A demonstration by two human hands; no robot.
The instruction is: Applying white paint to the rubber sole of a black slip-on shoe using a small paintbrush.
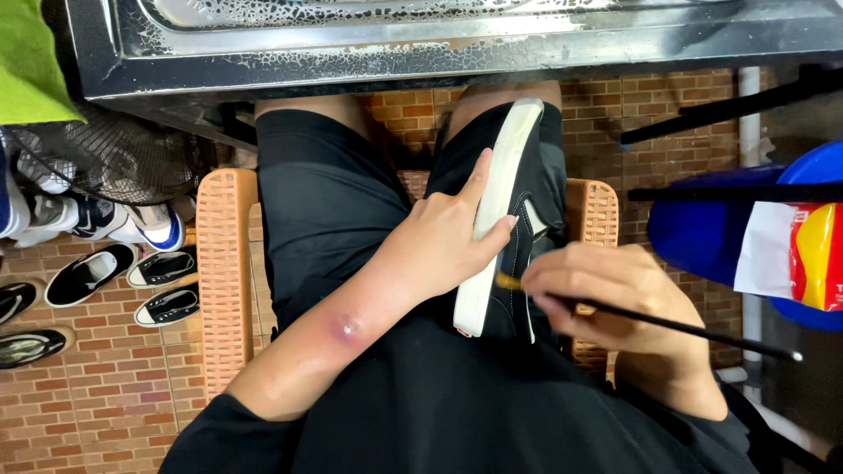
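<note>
1. Overhead, a metal table (439, 44) with a cracked, flaking surface spans the top of the view; its far side is cut off by the frame.
2. Below it the person sits on an orange woven plastic chair (224, 263), mostly covered by black shorts and a black shirt.
3. At the right, a blue plastic tub (702, 233) holds a white, red and yellow packet (803, 254), both cut by the frame edge.
4. Across the lap, the left forearm runs diagonally from the lower left up to the left hand (439, 241). That hand wraps the white sole of a black sneaker (509, 219), thumb up along the sole's edge, fingertips curled over onto the black side.
5. The sneaker lies on the right thigh, sole turned leftward, toe pointing away toward the table; its heel end is hidden behind the hands.
6. The right hand (615, 294) is closed in a pinch around a thin black brush (667, 325), whose handle sticks out to the lower right.
7. The brush's yellowish tip touches the sneaker near where sole meets upper; the bristles are blurred.
8. On the brick floor at the left stand several pairs of shoes (97, 272), partly behind a dark mesh item I cannot identify.
</note>
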